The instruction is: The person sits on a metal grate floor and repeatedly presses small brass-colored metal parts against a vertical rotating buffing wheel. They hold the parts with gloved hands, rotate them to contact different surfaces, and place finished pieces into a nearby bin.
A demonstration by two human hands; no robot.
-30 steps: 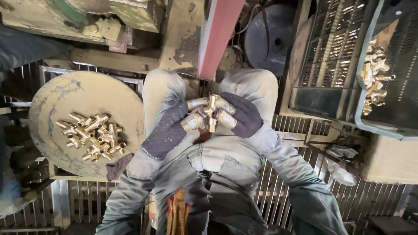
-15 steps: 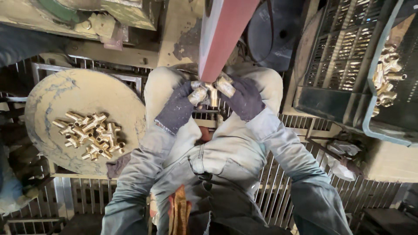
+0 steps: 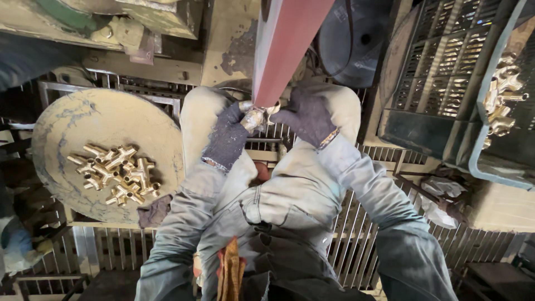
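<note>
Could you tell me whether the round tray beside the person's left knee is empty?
No, the round tray holds a pile of brass fittings.

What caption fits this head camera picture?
Two gloved hands, left hand and right hand, press a brass fitting against a red sanding belt.

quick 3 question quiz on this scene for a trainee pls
1. True or false: both gloved hands, left hand and right hand, hold one brass fitting against the red belt.
2. Where does the pile of brass fittings lie? A round disc, B floor grating, C lap
3. The crate at right holds more ____ fittings.

Key: 1 true; 2 A; 3 brass
</note>
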